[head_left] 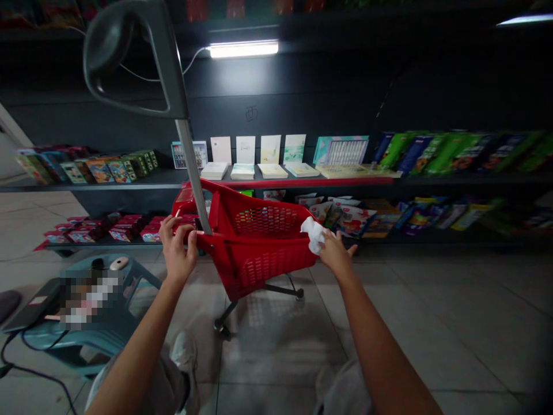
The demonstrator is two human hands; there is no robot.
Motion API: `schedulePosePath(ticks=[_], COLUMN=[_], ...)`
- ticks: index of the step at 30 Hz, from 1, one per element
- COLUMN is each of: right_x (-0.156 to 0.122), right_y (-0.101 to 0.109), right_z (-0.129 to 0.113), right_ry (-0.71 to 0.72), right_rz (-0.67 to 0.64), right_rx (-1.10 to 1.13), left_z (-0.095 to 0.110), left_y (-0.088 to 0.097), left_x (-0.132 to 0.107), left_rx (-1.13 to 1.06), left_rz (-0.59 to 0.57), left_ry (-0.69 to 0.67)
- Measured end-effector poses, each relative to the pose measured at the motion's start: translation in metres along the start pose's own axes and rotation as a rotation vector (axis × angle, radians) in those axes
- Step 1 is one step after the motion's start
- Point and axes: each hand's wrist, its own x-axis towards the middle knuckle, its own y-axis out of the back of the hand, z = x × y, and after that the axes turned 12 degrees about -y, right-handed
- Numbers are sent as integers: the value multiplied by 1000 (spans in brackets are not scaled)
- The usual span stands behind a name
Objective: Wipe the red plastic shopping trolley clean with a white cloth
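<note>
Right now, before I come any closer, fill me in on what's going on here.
A person stands over a red shopping cart, both hands at it. The right hand holds a crumpled white cloth, perhaps a tissue, at the cart's right-hand end. The left hand has its fingers curled at the opposite end, near the upright metal pole; how firmly they grip is unclear. The cart stands in front of stocked shelves.
</note>
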Motion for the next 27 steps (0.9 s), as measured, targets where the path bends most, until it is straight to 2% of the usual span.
schedulePosePath(ticks=[2,4,9,10,12,14,17,20,23,25,27], right_x=[1,-1,-21,-28,-41,-52,-59,-50,-29,-15,-4], right_y=[1,3,1,-1,-5,-7,-5,1,7,8,8], right_z=[2,-1,-30,-38,-54,-66,-76,-68,-41,-17,8], right_ry=[-2,61,301,341,433,536,618,560,482,367,175], right_rz=[31,73,60,60,52,26,-18,-59,-57,-29,-2], right_rx=[18,55,154,173,217,253,271,268,264,249,201], left_z=[0,1,9,10,12,13,11,8,5,4,6], left_y=[2,1,-14,-19,-28,-35,-42,-44,-43,-41,-38], left_x=[-1,-3,-19,-23,-31,-37,-42,-43,-42,-41,-39], left_rx=[-33,-98,-477,-576,-739,-797,-752,-707,-584,-474,-371], left_rz=[-2,3,121,95,-60,-203,-213,-215,-250,-293,-332], left_ry=[32,97,487,567,689,752,759,742,706,677,653])
